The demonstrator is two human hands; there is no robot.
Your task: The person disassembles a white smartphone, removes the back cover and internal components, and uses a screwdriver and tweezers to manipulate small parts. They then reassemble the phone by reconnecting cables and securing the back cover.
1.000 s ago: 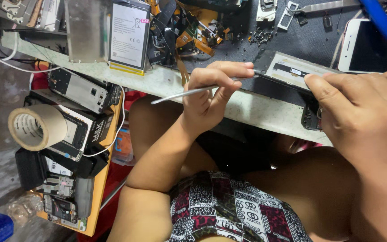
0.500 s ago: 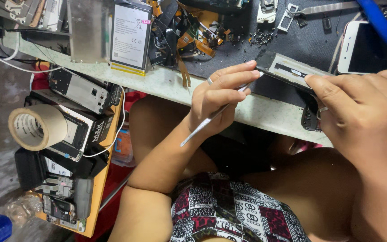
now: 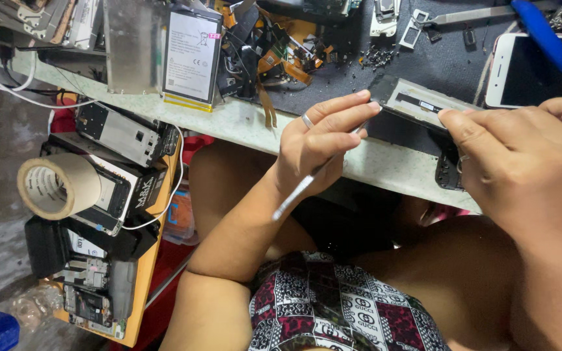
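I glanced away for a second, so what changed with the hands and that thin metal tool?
The left hand swung the thin metal tool: its free end pointed left across the bench edge, now it points down toward the lap, fingertips nearer the small phone part. The right hand kept its grip on that part. The battery and tape roll stayed put.

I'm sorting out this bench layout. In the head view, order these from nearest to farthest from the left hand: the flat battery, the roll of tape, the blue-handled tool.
From the left hand:
1. Flat battery, up and to its left on the bench.
2. Blue-handled tool, far upper right.
3. Roll of tape, far left, on the side shelf.
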